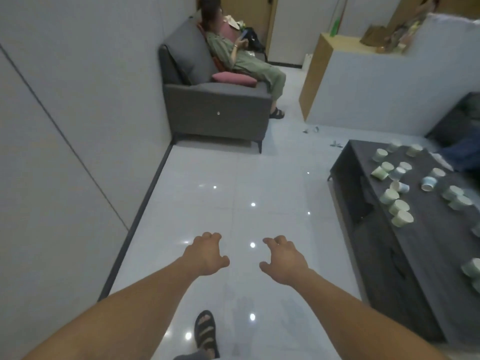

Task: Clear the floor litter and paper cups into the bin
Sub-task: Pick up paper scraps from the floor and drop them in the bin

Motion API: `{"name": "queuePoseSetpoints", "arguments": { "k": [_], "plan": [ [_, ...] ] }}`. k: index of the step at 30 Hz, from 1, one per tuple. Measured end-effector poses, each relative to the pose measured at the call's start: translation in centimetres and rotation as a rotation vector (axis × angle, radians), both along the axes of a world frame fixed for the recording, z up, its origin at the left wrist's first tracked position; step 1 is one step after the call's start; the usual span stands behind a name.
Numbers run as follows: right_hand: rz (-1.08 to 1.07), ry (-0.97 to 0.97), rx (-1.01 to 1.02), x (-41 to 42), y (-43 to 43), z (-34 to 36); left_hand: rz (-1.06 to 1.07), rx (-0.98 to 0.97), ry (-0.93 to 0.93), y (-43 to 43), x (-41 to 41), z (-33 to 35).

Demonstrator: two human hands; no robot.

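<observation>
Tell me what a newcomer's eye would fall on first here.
The scatter of paper cups, some tipped over, on the dark low table at right. Then the left hand and right hand, both empty, stretched out over the glossy white floor. Farther back, a person sits on the grey sofa.

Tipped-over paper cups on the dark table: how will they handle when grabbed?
Likely light and crushable: they look like empty paper cups. Ones lying on their sides, like the blue cup, may roll in an arc if nudged.
</observation>
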State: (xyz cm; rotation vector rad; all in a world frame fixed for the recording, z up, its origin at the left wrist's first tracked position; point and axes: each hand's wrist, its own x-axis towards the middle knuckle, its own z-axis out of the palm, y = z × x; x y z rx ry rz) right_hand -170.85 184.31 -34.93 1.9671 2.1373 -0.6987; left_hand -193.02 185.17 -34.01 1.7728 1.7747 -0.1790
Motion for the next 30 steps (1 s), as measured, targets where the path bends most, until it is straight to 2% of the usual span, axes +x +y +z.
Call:
{"name": "queuePoseSetpoints", "arguments": {
  "k": [12, 22, 30],
  "plan": [
    [-0.296, 0.035, 0.048, 12.9, 19.5, 0.7, -0.304, 0.060, 0.028, 26.0, 14.6, 2.5],
    [-0.302, 0.042, 0.077, 26.9, 37.3, 2.4, -0.348, 0.060, 0.031, 42.9, 29.3, 3.4],
    [-0.301, -0.027, 0.067, 34.1, 52.5, 1.8, -0.389, 0.042, 0.027, 58.4, 36.4, 1.7]
  ]
}}
